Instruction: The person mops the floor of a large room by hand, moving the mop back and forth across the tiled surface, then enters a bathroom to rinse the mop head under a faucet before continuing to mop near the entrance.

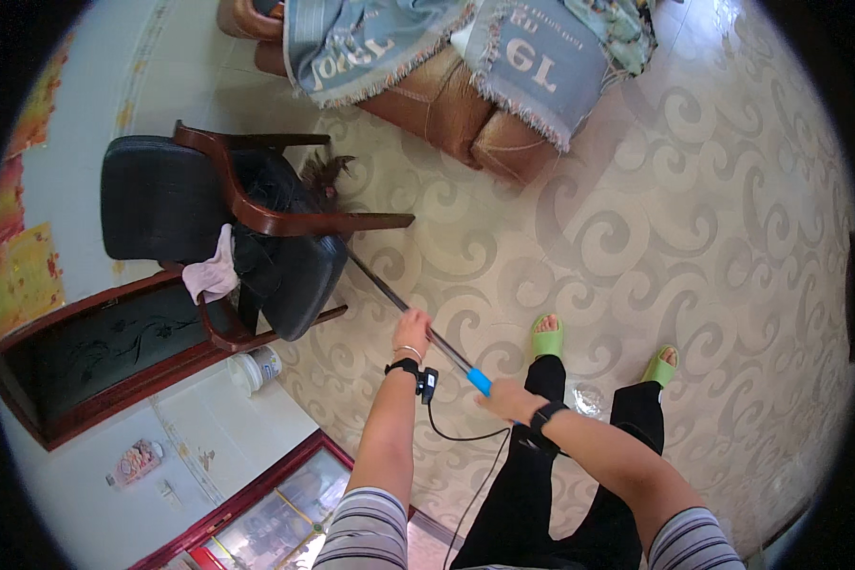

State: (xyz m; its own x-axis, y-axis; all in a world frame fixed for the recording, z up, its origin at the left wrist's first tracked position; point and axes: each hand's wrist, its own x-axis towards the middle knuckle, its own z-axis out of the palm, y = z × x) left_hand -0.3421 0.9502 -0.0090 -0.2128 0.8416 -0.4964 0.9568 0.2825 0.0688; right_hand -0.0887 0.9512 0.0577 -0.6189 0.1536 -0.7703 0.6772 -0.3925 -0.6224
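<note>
A long metal pole (383,288) with a blue grip (479,381) slants from my body toward the far left. Partway along its shaft, my left hand (412,332) is closed round it. My right hand (511,400) is wrapped round the upper end, at the blue grip. The far end passes under a dark armchair (297,285) with wooden arms, which hides it. Behind the chair's arm shows a dark brown, ragged tuft (327,177); whether it belongs to the pole cannot be told. A pale pink cloth (213,270) hangs on the chair.
A brown leather sofa (427,103) with blue fringed covers (530,68) stands at the far side. Beside the chair are a white bucket (255,370) and a dark-red-framed panel (104,347). A red-framed glass cabinet (280,508) is near left. Swirl-patterned tiles (674,228) cover the floor.
</note>
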